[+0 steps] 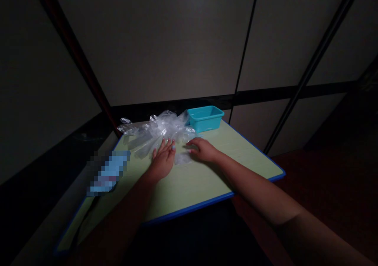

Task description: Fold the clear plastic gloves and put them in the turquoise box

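My left hand lies palm down on the table with its fingers spread, at the front edge of a crumpled heap of thin clear plastic. Whether the heap is bags or gloves, I cannot tell. To its right, my right hand is bent with the index finger and thumb apart. Its thumb is beside a small flat piece of clear plastic, which lies on the tabletop between both hands. I cannot tell whether the thumb touches it. No object shows inside either hand.
A turquoise plastic basket stands at the back right of the pale green table, which has a blue edge. At the left side lies a blurred-out light blue item. Cabinet panels rise directly behind the table.
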Demonstrator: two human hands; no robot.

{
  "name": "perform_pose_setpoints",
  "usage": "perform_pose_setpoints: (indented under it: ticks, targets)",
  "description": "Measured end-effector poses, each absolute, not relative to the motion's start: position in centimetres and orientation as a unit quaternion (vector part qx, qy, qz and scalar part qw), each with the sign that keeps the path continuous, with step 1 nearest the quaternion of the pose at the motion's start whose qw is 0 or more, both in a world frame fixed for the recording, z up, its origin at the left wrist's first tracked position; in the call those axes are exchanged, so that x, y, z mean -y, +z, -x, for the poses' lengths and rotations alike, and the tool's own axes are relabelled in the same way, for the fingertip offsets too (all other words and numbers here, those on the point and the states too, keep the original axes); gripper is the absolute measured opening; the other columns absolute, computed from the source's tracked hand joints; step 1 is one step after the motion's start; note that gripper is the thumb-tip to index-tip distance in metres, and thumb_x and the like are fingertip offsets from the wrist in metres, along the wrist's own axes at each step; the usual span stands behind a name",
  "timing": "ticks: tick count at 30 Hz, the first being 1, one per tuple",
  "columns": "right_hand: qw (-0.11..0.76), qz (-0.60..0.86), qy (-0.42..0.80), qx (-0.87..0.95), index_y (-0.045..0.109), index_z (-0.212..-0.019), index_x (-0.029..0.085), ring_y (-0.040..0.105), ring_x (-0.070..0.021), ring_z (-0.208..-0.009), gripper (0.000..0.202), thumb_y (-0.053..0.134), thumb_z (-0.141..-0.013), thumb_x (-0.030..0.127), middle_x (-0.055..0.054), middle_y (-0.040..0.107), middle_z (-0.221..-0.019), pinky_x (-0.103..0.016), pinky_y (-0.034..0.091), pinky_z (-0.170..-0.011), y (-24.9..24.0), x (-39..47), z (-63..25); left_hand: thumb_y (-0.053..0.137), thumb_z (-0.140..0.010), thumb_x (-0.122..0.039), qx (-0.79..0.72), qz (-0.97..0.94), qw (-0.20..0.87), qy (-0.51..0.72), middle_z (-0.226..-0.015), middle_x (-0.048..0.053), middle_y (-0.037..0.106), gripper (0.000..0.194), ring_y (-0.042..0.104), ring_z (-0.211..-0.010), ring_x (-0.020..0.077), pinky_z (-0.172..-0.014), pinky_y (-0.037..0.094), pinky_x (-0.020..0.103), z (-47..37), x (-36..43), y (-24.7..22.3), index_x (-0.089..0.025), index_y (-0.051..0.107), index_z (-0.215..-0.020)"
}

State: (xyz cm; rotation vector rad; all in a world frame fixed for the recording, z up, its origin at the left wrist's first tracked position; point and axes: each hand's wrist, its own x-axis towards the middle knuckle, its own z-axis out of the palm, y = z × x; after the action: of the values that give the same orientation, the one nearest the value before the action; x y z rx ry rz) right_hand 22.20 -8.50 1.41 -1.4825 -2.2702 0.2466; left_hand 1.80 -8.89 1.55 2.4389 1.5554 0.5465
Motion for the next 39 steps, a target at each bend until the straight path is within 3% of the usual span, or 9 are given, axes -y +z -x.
perform_pose_setpoints:
  ticks: [4,7,9,12,24,28,32,35,39]
  targets:
    - [0.214,0.597,0.051,0.771,0.066,-0.095,0.019,0.053,-0.0226,-0.102,0.022,0.051,-0.085,0.031,-0.008,0.066,-0.100,-0.036,0.039,-0.086,0.9,7.5,-22.0,0.009,-0.093,-0.047,-0.477,-0.862,0.120,0.126,-0.151,0.001,0.018,0.057,0.004,-0.140,0.0176,-0.109,0.012,0.050,-1.3,8.6,1.9,-0.026,0.021,-0.144]
    - [0.207,0.565,0.045,0.797,0.058,-0.116,0.020,0.046,-0.0236,-0.116,0.033,0.047,-0.087,0.032,-0.009,0.058,-0.121,-0.044,0.032,-0.096,0.7,8.0,-21.4,0.016,-0.090,-0.054,-0.442,-0.887,0.128,0.018,-0.151,0.006,0.011,0.064,0.003,-0.140,0.0207,-0.108,0.009,0.053,-1.1,9.0,1.4,-0.020,0.018,-0.145]
    - [0.168,0.523,0.059,0.834,0.040,-0.135,0.021,0.033,-0.0245,-0.130,0.048,0.040,-0.090,0.035,-0.010,0.040,-0.141,-0.053,0.020,-0.103,0.6,8.6,-21.1,0.019,-0.088,-0.060,-0.439,-0.890,0.122,-0.014,-0.151,0.010,0.006,0.073,0.002,-0.140,0.0230,-0.107,0.008,0.054,-1.2,9.5,1.1,-0.015,0.016,-0.145]
    - [0.086,0.471,0.091,0.873,0.017,-0.145,0.020,0.016,-0.0235,-0.138,0.057,0.028,-0.093,0.040,-0.009,0.019,-0.151,-0.058,0.007,-0.106,0.6,9.7,-20.7,0.021,-0.085,-0.065,-0.446,-0.887,0.113,-0.024,-0.150,0.015,0.002,0.081,0.001,-0.139,0.0256,-0.107,0.009,0.053,-1.5,10.4,0.9,-0.010,0.016,-0.145]
    - [0.030,0.486,0.111,0.867,0.017,-0.146,0.017,0.011,-0.0208,-0.139,0.058,0.016,-0.095,0.044,-0.007,0.015,-0.151,-0.052,0.006,-0.110,0.8,10.6,-19.9,0.014,-0.087,-0.062,-0.426,-0.895,0.131,-0.014,-0.150,0.012,0.012,0.075,0.004,-0.139,0.0235,-0.109,0.009,0.051,-2.3,11.6,1.2,-0.013,0.026,-0.143]
    - [0.103,0.498,0.092,0.856,0.014,-0.146,0.020,0.013,-0.0198,-0.138,0.055,0.014,-0.096,0.041,-0.006,0.015,-0.151,-0.053,0.002,-0.109,1.1,10.1,-20.3,0.003,-0.092,-0.050,-0.499,-0.845,0.132,0.140,-0.150,0.010,0.021,0.068,0.006,-0.139,0.0195,-0.110,0.012,0.047,-2.4,10.3,2.0,-0.012,0.027,-0.142]
    - [0.122,0.449,0.077,0.882,0.011,-0.146,0.020,0.012,-0.0173,-0.139,0.055,0.016,-0.096,0.041,-0.005,0.014,-0.151,-0.051,0.000,-0.109,0.9,9.7,-19.6,-0.016,-0.089,-0.045,-0.563,-0.740,0.142,0.339,-0.151,0.008,0.020,0.077,0.011,-0.139,0.0160,-0.112,0.015,0.035,-2.2,9.0,2.7,-0.009,0.024,-0.143]
    - [0.099,0.422,0.075,0.898,0.011,-0.146,0.020,0.014,-0.0182,-0.138,0.058,0.017,-0.095,0.046,-0.006,0.016,-0.151,-0.051,0.002,-0.109,0.4,9.7,-18.5,-0.019,-0.087,-0.047,-0.567,-0.708,0.169,0.385,-0.151,0.008,0.020,0.080,0.013,-0.139,0.0160,-0.113,0.014,0.032,-2.0,8.6,2.7,-0.010,0.024,-0.144]
    - [0.077,0.414,0.063,0.905,0.016,-0.146,0.019,0.015,-0.0190,-0.138,0.058,0.020,-0.095,0.047,-0.008,0.019,-0.150,-0.052,0.008,-0.109,0.0,9.7,-17.9,-0.009,-0.092,-0.044,-0.529,-0.744,0.152,0.379,-0.150,0.011,0.021,0.071,0.010,-0.139,0.0172,-0.112,0.014,0.038,-2.3,8.3,1.8,-0.009,0.025,-0.143]
